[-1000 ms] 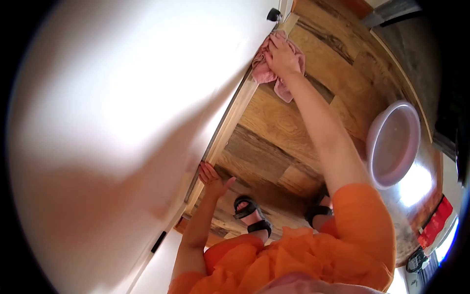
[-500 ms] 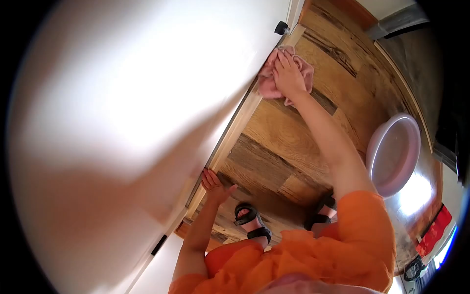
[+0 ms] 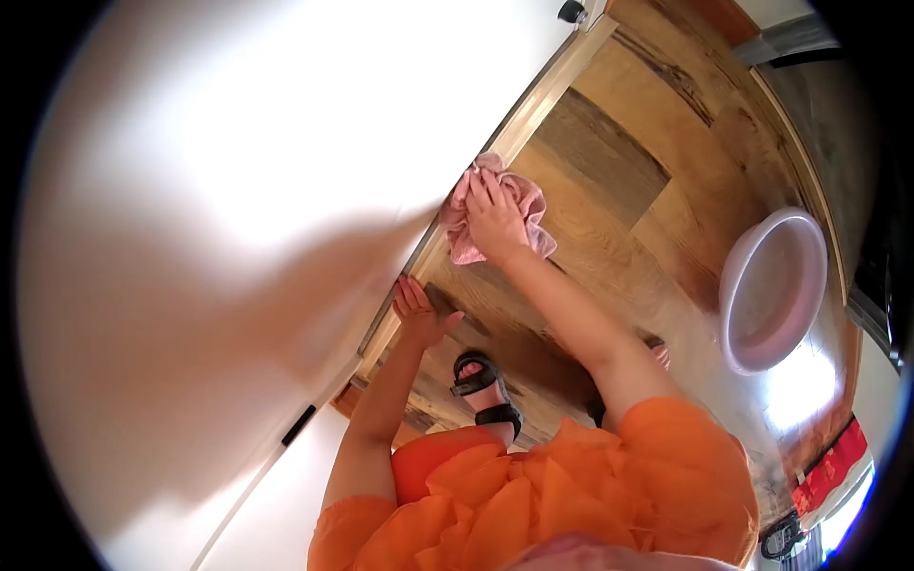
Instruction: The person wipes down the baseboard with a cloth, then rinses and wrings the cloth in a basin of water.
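A crumpled pink cloth (image 3: 467,249) lies against the pale wooden strip (image 3: 533,119) along the foot of the white door (image 3: 314,124). On top of it, my right hand (image 3: 498,219) presses down and grips it, fingers pointing at the door. Closer to my body, my left hand (image 3: 422,316) rests on the same strip with its fingers stretched out and thumb apart. It holds nothing. The part of the cloth under my right palm is hidden.
A pale pink plastic basin (image 3: 729,309) stands on the wood-patterned floor (image 3: 595,152) at the right. My foot in a black sandal (image 3: 484,385) is below my left hand. A black door stop (image 3: 572,11) sits at the top, and red fabric (image 3: 830,466) lies at lower right.
My right hand has slid the cloth along the strip toward my left hand. My left hand stays at the strip. The view has shifted slightly.
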`<state>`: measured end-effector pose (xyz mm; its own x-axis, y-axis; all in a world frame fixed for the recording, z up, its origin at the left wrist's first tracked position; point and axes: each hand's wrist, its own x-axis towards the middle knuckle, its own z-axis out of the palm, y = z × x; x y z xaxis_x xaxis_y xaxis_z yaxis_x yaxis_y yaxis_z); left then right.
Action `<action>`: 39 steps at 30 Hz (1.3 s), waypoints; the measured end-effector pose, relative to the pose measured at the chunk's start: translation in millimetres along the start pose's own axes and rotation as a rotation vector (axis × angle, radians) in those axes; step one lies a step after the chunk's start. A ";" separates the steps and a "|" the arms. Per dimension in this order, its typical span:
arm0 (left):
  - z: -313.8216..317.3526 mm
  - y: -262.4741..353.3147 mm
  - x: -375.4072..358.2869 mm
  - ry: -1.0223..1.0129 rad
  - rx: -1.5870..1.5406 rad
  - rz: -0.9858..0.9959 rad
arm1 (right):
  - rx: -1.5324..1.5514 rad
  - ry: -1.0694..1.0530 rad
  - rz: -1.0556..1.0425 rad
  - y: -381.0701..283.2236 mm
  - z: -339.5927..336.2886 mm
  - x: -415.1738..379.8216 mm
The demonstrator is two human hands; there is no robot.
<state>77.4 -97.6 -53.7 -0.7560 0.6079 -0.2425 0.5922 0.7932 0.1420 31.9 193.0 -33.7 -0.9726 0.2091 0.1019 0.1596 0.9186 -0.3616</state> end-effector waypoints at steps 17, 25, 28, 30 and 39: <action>-1.2 0.1 1.9 -0.101 -0.047 -0.046 | 0.375 0.324 0.509 121.9 -34.8 105.0; -5.0 1.5 4.3 -0.163 -0.055 -0.102 | -0.020 -0.452 0.273 26.0 -108.2 56.9; -5.0 3.6 -5.1 -0.213 -0.042 -0.112 | -0.032 -0.056 0.098 81.0 -41.7 64.3; -27.7 15.8 13.7 -0.396 -0.087 -0.228 | -0.080 0.179 -0.079 79.2 -15.3 51.8; 2.9 1.3 -0.1 -0.067 -0.004 -0.050 | -0.054 -0.054 0.302 122.0 -54.5 87.4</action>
<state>79.1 -96.8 -56.3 -0.7642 0.5639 -0.3131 0.5530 0.8227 0.1318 -24.4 341.6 -18.4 -0.8870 0.4589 -0.0523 0.4504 0.8341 -0.3185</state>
